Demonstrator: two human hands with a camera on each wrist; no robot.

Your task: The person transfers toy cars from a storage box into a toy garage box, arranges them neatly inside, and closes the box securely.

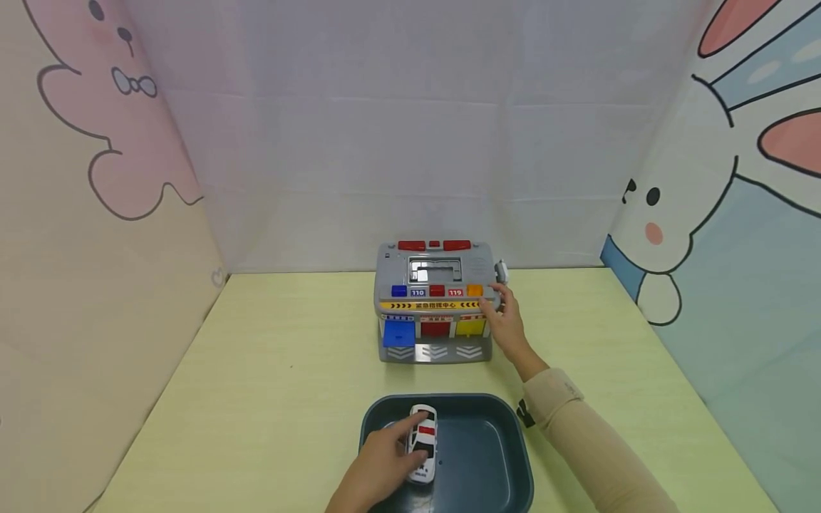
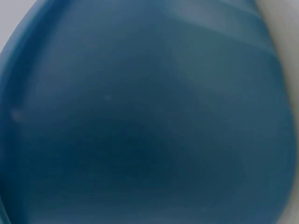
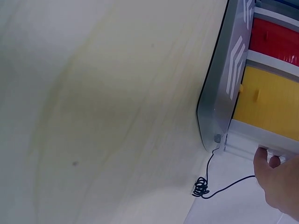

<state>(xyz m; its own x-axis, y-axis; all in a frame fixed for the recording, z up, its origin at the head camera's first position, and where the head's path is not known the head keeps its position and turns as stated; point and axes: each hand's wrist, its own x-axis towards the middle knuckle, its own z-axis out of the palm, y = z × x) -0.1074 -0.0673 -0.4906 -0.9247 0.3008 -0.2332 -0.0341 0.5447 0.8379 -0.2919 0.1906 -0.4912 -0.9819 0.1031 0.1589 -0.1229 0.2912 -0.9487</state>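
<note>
A white toy police car (image 1: 424, 436) with red and black markings lies in a dark blue-grey tray (image 1: 484, 456). My left hand (image 1: 380, 459) holds the car, its index finger near the far end and its thumb near the closer end. Behind the tray stands a grey toy garage (image 1: 435, 267) with blue, red and yellow doors. The blue door (image 1: 399, 333) tilts outward. My right hand (image 1: 509, 326) grips the garage at its right front corner, thumb at the front. In the right wrist view its fingertips touch the wall beside the yellow door (image 3: 268, 102).
A coiled black cord (image 3: 201, 186) hangs from the garage's side near the right hand. A small white part (image 1: 502, 271) sticks out at the garage's upper right. The pale table (image 1: 288, 370) is bounded by a white curtain (image 1: 359, 142) and printed side panels.
</note>
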